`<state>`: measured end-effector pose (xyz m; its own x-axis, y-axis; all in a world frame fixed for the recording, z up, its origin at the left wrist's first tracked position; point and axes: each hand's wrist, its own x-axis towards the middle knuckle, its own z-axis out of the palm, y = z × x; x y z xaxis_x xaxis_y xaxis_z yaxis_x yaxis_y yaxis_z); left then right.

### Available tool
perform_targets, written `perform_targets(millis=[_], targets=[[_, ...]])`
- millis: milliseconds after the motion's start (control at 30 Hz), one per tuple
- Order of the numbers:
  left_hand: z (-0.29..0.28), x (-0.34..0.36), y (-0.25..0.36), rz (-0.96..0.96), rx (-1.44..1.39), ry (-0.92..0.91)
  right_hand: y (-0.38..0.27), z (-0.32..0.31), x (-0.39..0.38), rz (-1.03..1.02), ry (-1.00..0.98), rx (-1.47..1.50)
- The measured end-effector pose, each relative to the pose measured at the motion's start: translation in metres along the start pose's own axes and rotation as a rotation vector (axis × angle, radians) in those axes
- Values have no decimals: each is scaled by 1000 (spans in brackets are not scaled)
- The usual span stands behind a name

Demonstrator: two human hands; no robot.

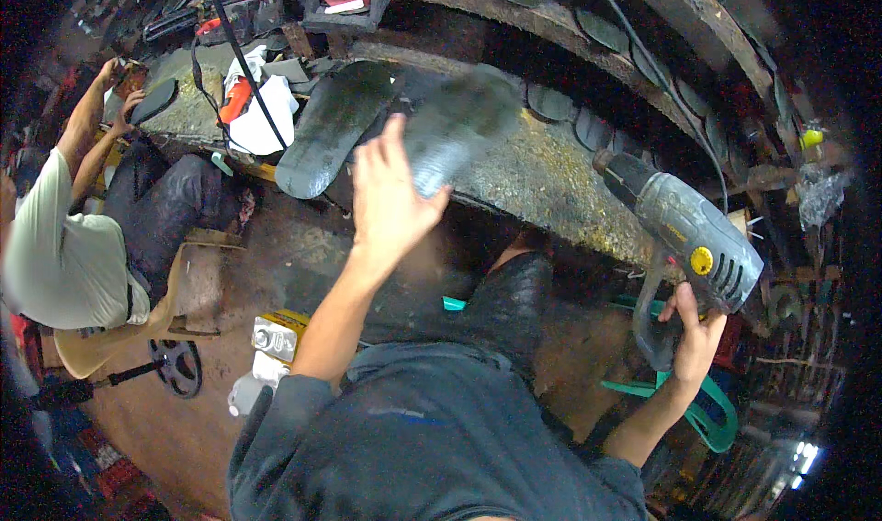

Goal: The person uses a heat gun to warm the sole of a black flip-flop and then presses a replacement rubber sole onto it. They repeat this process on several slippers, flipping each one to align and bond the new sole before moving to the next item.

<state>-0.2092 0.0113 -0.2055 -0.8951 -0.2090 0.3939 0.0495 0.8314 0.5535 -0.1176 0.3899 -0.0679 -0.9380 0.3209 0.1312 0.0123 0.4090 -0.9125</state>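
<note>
My left hand reaches over the near edge of the workbench, its fingers stretched and thumb apart. Right beside its thumb is a dark grey shoe sole, smeared by motion; whether they touch I cannot tell. To the left, a second dark sole lies aslant with one end over the bench edge. My right hand grips a grey heat gun with a yellow dial. The gun's nozzle points up and left, above the bench's right end. The handle is partly hidden by my fingers.
The rough workbench bends across the front, with several dark soles along its back. A co-worker sits at the left, handling something small. White and orange packaging lies between us. A green plastic piece stands below my right hand.
</note>
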Motion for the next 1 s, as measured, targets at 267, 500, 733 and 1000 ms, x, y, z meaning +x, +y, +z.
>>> perform_targets(millis=[267,500,733,1000], targets=[[-10,16,-31,-103,240,135,5,7,-1,12,-43,-9],[-18,37,-37,-73,233,106,-7,3,-3,101,-130,-78],[32,119,21,320,258,-69,-15,-3,-7,224,-131,-23],[213,245,66,-296,203,-440,-24,-11,-20,66,-69,-292]])
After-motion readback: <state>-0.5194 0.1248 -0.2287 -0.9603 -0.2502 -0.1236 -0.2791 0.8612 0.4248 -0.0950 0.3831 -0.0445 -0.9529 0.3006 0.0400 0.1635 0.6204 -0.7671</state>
